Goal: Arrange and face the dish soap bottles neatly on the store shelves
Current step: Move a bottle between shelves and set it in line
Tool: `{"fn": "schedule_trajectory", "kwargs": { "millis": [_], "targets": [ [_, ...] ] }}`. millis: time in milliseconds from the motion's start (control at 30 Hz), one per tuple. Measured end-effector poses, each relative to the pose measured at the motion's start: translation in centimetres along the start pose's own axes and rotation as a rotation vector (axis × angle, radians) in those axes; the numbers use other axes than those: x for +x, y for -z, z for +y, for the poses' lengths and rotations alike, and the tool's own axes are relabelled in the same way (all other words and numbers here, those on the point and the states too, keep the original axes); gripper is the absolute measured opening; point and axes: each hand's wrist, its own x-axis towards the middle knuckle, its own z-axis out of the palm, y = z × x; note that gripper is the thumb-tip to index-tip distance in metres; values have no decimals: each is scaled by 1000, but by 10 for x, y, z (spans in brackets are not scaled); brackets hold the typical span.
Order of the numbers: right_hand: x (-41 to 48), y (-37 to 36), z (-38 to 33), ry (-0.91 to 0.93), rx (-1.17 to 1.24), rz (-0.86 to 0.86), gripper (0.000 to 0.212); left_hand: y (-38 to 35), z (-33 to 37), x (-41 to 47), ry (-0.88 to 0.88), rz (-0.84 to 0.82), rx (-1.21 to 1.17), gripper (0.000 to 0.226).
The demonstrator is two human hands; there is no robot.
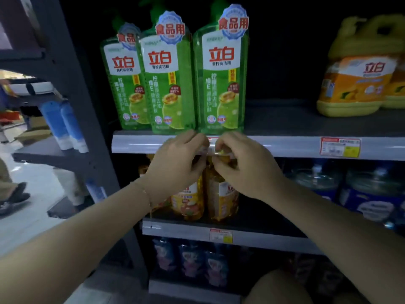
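Three green dish soap bottles (221, 77) stand upright with labels forward at the left end of the upper shelf (285, 148). A yellow-orange soap jug (359, 71) stands at the far right of the same shelf. My left hand (177, 163) and my right hand (243, 165) meet at the shelf's front rail, just below the rightmost green bottle. The fingertips of both pinch a small price tag (212, 145) in the rail. Neither hand touches a bottle.
Amber bottles (188, 202) stand on the shelf below, behind my hands, with large blue water-like jugs (370, 191) to their right. Blue pouches (190, 262) fill the lowest shelf. A grey upright post (72, 88) borders the left. A person's foot (15, 198) is in the aisle.
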Motion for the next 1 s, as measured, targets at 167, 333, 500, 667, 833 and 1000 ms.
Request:
{"fn": "schedule_trajectory", "kwargs": {
  "millis": [167,333,500,667,833,1000],
  "targets": [
    [-46,-44,19,-93,33,-190,13,-58,2,-47,203,-211,-127,26],
    [-65,-84,48,-210,-33,-352,22,-134,7,-58,505,-346,-460,49],
    [-77,-96,68,-243,-60,-376,17,-177,19,-45,781,-292,-510,45],
    [-79,-98,88,-290,-84,-311,14,-203,40,-36,712,-211,-519,48],
    [-81,-94,110,-383,-87,-284,18,-232,62,-19,683,-260,-630,20],
    [-75,-102,125,-420,-52,-256,30,-243,57,-13,647,-418,-884,32]
  ]
}}
